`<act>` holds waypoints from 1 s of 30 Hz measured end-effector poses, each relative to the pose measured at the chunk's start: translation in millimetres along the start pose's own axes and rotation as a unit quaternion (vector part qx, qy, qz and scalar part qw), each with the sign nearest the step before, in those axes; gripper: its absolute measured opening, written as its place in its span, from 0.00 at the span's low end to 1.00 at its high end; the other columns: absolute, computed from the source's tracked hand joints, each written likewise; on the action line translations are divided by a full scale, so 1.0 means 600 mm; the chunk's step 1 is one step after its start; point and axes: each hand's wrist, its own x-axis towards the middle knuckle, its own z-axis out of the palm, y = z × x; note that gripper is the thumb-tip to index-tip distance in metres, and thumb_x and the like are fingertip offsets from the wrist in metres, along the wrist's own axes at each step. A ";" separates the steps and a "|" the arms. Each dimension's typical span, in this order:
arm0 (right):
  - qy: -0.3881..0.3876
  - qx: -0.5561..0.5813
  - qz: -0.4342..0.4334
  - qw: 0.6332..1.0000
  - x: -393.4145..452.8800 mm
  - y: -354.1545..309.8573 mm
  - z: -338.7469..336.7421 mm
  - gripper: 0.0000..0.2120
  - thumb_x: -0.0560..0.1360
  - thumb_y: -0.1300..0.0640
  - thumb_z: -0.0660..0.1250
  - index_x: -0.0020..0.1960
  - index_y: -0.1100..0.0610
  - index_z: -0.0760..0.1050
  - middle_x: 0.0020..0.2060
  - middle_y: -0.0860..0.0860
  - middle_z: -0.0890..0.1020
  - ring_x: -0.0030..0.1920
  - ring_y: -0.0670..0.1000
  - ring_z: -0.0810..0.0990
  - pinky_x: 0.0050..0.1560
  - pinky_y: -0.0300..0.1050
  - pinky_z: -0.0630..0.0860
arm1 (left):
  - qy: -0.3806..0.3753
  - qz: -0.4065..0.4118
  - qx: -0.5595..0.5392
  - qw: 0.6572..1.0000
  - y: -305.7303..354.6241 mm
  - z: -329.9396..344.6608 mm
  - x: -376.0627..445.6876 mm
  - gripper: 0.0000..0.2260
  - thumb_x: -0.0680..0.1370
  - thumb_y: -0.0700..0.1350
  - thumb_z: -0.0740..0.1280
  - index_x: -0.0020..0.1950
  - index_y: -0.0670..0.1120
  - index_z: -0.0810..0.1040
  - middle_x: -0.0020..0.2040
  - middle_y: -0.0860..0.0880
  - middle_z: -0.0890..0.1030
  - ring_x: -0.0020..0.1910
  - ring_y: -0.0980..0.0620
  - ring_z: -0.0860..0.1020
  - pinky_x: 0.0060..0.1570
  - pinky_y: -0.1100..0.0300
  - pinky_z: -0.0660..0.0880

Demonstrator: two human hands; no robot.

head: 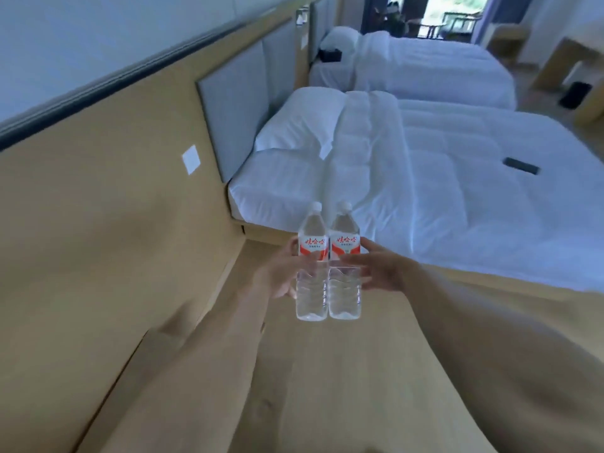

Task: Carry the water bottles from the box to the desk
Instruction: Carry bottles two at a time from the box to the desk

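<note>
White beds: two beds fill the room ahead of you, the near bed (441,178) just beyond the bottles and to your right, the far bed (425,63) behind it toward the window.
Wood floor: the floor (327,371) runs forward under your arms, between the tan wall (114,223) on your left and the near bed.
Desk: a pale wooden piece (562,70) stands at the far right past the beds; you cannot tell from here that it is the desk, though it looks the likeliest.
Box: not in view.
Left bottle: the left bottle (312,273) stands upright in the air, cap up, red label facing you, touching its twin.
Right bottle: the right bottle (344,273) is upright too, same height, pressed side to side against the other.
Left hand: your left hand (277,273) wraps the outer side of the left bottle, fingers curled round its middle.
Right hand: your right hand (379,269) grips the right bottle from its outer side, fingers across the label's lower edge.
Key relation: both long axes are vertical and each bottle sits inward of its hand, so you carry the pair as one block; the likely goal lies ahead and to your right, nearer your right hand.
Judgement: carrying is under way, and setting down is not yet done.
</note>
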 end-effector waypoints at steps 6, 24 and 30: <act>0.101 0.074 -0.013 0.992 -0.140 0.080 -0.179 0.30 0.66 0.54 0.79 0.65 0.44 0.75 0.59 0.54 0.84 0.55 0.58 0.83 0.53 0.60 0.79 | -0.087 -0.012 0.071 0.994 0.002 0.216 0.071 0.22 0.76 0.49 0.76 0.66 0.55 0.71 0.61 0.41 0.82 0.59 0.35 0.81 0.54 0.27 0.76; 0.398 0.274 -0.058 0.873 -0.641 0.355 -0.599 0.28 0.70 0.60 0.77 0.67 0.49 0.73 0.60 0.56 0.83 0.58 0.60 0.83 0.56 0.61 0.78 | -0.342 0.002 0.231 0.911 -0.052 0.957 0.078 0.26 0.74 0.45 0.77 0.68 0.52 0.69 0.57 0.44 0.83 0.50 0.42 0.84 0.47 0.35 0.81; 0.459 0.292 -0.081 0.835 -0.770 0.405 -0.701 0.31 0.65 0.59 0.78 0.65 0.47 0.73 0.54 0.54 0.85 0.49 0.57 0.85 0.46 0.56 0.81 | -0.389 0.008 0.254 0.886 -0.074 1.132 0.066 0.26 0.73 0.43 0.78 0.67 0.52 0.71 0.53 0.45 0.84 0.42 0.45 0.85 0.42 0.39 0.82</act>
